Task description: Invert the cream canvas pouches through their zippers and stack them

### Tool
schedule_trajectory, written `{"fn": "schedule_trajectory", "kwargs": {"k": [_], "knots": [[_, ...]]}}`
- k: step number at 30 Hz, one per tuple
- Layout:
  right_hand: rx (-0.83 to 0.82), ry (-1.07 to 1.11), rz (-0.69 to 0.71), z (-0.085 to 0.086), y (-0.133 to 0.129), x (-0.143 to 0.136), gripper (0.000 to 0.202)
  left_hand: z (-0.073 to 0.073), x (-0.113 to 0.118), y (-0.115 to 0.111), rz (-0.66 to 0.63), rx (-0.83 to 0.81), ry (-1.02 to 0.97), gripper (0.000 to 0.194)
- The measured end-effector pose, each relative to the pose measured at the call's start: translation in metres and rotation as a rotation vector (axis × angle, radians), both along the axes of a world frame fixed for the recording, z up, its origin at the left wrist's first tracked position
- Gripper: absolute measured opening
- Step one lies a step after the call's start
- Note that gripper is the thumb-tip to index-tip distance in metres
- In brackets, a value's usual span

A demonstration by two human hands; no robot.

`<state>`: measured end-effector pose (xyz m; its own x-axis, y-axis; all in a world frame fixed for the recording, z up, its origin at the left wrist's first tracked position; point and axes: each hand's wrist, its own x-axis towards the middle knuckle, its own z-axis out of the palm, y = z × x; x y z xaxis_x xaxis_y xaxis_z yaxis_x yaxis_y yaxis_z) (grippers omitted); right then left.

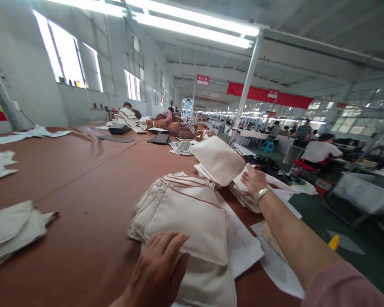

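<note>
A stack of cream fabric pieces with brown edging (192, 213) lies in front of me on the brown table (92, 204). My left hand (161, 266) is over the near part of this stack, fingers apart, holding nothing. Farther right, my right hand (254, 181), with a silver bracelet at the wrist, is at the right corner of a raised, tilted cream piece (219, 160). Its fingertips meet the edge of that piece. Under it sits a second pile of cream pieces (245, 198). White sheets (240, 238) stick out beneath the first stack.
More cream pieces (9, 226) lie at the left edge. Dark flat pieces (158, 139) and brown bundles (181, 130) are at the table's far end. A metal post (248, 81) rises beyond the right pile. People sit at work in the background, one in a white shirt (321, 150).
</note>
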<state>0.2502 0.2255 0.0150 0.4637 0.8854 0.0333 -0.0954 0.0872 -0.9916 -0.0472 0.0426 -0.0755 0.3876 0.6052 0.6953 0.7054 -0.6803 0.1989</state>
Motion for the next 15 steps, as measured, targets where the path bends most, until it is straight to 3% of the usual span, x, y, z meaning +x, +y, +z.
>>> {"fn": "schedule_trajectory", "kwargs": {"k": [3,7,11,15], "knots": [[-0.066,-0.052,-0.033,-0.055,-0.015,-0.002,0.029,-0.007,0.024,0.053,0.061,-0.209,0.180,0.028],[-0.075,-0.175,0.021,-0.125,-0.073,-0.019,0.022,-0.013,0.064,0.114,0.025,-0.293,0.308,0.035],[-0.030,-0.378,0.081,-0.165,-0.141,-0.037,0.024,-0.014,0.103,0.151,0.039,-0.328,0.365,0.031],[0.062,-0.637,0.368,-0.195,-0.187,-0.071,0.016,-0.014,0.126,0.159,0.029,-0.340,0.391,0.028]]}}
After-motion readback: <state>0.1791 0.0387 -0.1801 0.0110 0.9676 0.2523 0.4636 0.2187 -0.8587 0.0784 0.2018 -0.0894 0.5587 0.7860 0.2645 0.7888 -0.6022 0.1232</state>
